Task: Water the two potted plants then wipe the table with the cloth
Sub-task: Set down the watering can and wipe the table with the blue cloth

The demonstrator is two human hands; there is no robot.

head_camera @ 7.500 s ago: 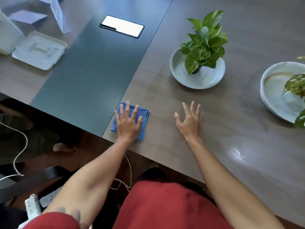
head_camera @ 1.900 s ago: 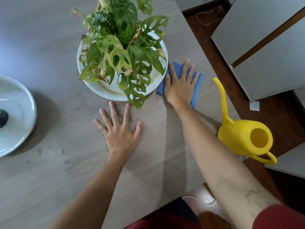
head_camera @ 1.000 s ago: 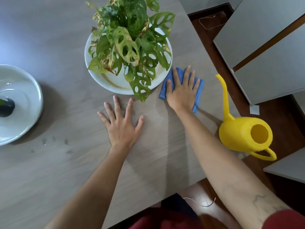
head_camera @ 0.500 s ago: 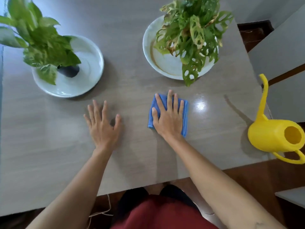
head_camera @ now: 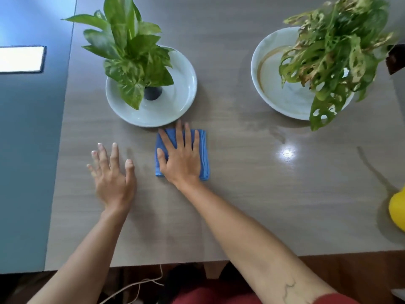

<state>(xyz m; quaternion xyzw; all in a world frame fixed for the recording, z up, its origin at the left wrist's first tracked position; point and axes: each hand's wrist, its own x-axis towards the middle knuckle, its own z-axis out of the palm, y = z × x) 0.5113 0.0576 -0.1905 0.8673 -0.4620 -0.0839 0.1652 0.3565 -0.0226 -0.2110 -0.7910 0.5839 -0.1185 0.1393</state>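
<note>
A folded blue cloth (head_camera: 203, 150) lies on the grey-brown table (head_camera: 252, 194), just below the left plant's dish. My right hand (head_camera: 182, 156) presses flat on the cloth, fingers spread. My left hand (head_camera: 112, 178) rests palm down on the bare table to the cloth's left, holding nothing. A leafy green plant (head_camera: 129, 55) in a small dark pot stands in a white dish (head_camera: 182, 93) at the upper left. A plant with holed leaves (head_camera: 333, 53) stands in a second white dish (head_camera: 282, 93) at the upper right.
The yellow watering can (head_camera: 397, 213) shows only partly at the right edge. A dark blue-green panel (head_camera: 26, 150) runs down the left, with a phone (head_camera: 20, 59) lying on it. The table's front edge is close to my body; a cord hangs below.
My right hand has slid the cloth leftward from beside the holed-leaf plant to below the left plant's dish. My left hand moved left with it. The view has shifted left.
</note>
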